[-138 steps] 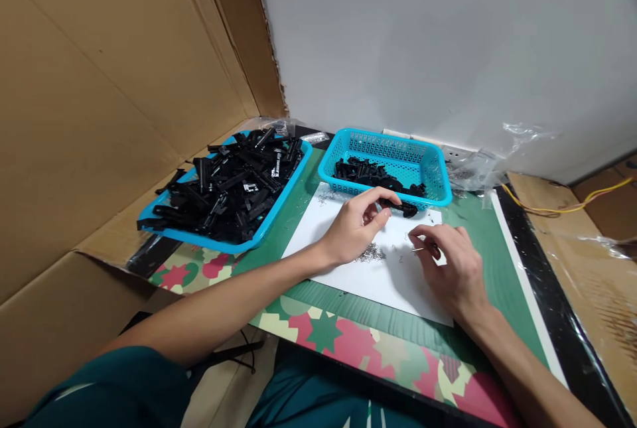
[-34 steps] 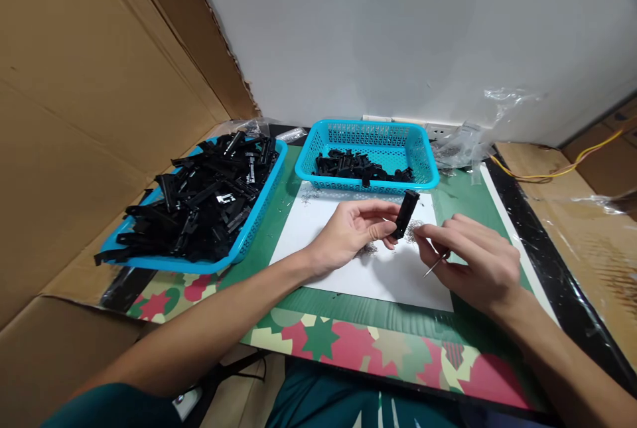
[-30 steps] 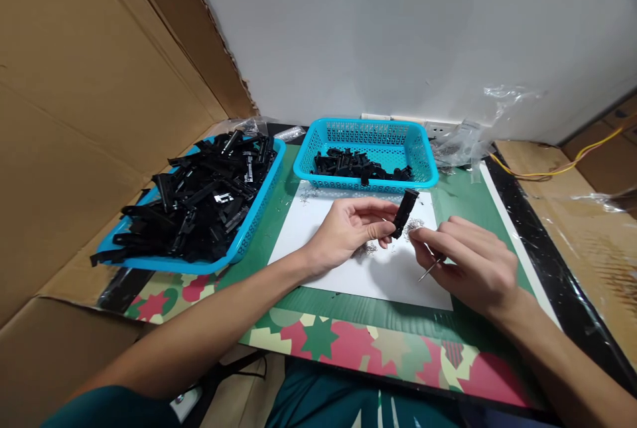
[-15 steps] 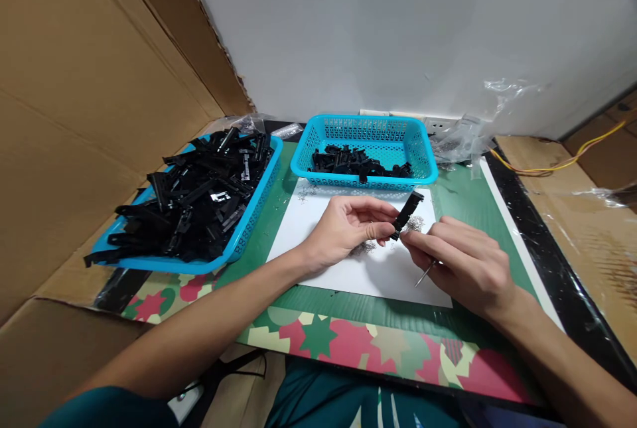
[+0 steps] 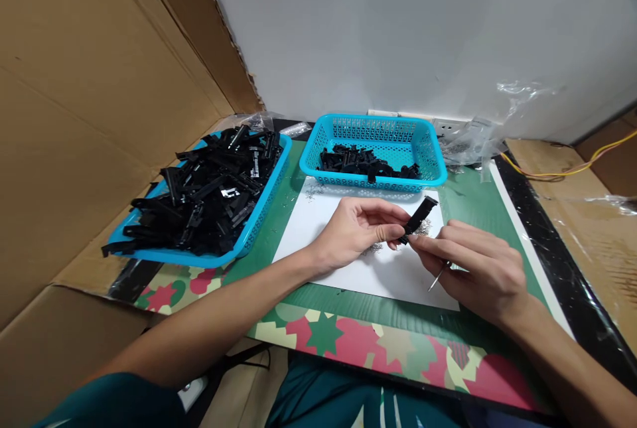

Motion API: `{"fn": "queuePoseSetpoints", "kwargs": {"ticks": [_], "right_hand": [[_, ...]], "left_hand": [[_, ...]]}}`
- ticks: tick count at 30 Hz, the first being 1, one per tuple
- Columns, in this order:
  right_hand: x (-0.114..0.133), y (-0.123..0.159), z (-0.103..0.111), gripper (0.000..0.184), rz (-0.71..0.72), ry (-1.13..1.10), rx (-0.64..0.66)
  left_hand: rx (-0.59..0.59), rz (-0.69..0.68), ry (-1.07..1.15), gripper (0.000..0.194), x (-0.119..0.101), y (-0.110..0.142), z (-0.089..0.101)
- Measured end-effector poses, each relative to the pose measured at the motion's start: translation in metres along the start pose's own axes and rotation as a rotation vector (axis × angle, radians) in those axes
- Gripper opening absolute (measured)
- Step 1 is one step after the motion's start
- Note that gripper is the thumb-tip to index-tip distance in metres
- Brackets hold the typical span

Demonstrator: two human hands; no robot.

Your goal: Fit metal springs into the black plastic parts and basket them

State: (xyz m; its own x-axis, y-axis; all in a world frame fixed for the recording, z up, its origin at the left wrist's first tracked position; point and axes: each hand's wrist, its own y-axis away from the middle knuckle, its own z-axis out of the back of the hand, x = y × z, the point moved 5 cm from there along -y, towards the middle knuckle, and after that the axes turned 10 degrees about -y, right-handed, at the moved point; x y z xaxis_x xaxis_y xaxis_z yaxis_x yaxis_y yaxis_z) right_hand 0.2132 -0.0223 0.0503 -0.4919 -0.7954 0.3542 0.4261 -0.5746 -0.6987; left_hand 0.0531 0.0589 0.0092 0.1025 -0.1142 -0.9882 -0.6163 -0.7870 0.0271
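Observation:
Between the thumb and fingers of my left hand (image 5: 355, 234) is a narrow black plastic part (image 5: 421, 214), tilted with its upper end to the right. My right hand (image 5: 472, 265) is closed round a thin metal-shafted tool (image 5: 438, 277), whose shaft points down and left; its handle is mostly hidden in the palm. The right thumb and index fingertips meet at the part's lower end, and anything tiny pinched there is too small to make out. Under the hands, small wire springs (image 5: 425, 227) lie in piles on a white sheet (image 5: 308, 235).
A blue basket (image 5: 373, 180) behind the hands holds several black parts. Left of it, another blue basket (image 5: 263, 215) is heaped with longer black parts. Clear plastic bags (image 5: 470, 142) and yellow wires (image 5: 562, 171) lie at the back right. Cardboard (image 5: 124, 83) walls the left side.
The black part has gone from lying flat to upright, then tilted further right. My right hand has moved left until its fingertips meet the part's lower end. The view has shifted slightly.

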Motion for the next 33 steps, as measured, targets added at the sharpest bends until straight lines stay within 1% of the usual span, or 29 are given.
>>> {"fn": "queuePoseSetpoints", "kwargs": {"ticks": [6,13,17,19,21,22,24,26,28,30,33], "right_hand": [[-0.002,0.000,0.004,0.024,-0.015,-0.024,-0.009],[-0.002,-0.003,0.009,0.017,0.011,0.047,-0.017],[-0.002,-0.004,0.010,0.019,-0.026,-0.016,-0.030],[-0.003,-0.004,0.011,0.019,-0.043,-0.035,-0.034],[-0.004,-0.004,0.012,0.017,-0.045,-0.025,-0.021],[-0.005,-0.004,0.012,0.017,-0.048,-0.014,-0.007],[-0.009,-0.004,0.011,0.014,-0.066,0.000,0.028],[-0.012,-0.003,0.008,0.011,-0.087,-0.005,0.061],[-0.015,-0.002,0.005,0.010,-0.107,-0.027,0.089],[-0.016,-0.001,0.003,0.011,-0.135,-0.062,0.115],[-0.022,0.000,0.002,0.011,-0.267,-0.188,0.208]], "left_hand": [[0.014,0.041,-0.020,0.039,0.000,0.001,-0.002],[0.067,0.103,0.017,0.040,0.006,0.001,-0.003],[0.104,0.110,0.017,0.043,0.006,0.002,-0.005],[0.118,0.096,-0.034,0.044,0.004,0.002,-0.006],[0.081,0.034,-0.164,0.042,0.000,0.003,-0.004],[0.052,-0.028,-0.270,0.039,-0.004,0.004,-0.002],[0.015,-0.213,-0.538,0.035,-0.014,0.006,0.001],[0.038,-0.409,-0.792,0.034,-0.020,0.010,0.000],[0.079,-0.541,-0.962,0.032,-0.020,0.014,-0.001],[0.099,-0.603,-1.051,0.030,-0.017,0.015,-0.001],[0.117,-0.615,-1.087,0.028,-0.013,0.015,-0.002]]}}
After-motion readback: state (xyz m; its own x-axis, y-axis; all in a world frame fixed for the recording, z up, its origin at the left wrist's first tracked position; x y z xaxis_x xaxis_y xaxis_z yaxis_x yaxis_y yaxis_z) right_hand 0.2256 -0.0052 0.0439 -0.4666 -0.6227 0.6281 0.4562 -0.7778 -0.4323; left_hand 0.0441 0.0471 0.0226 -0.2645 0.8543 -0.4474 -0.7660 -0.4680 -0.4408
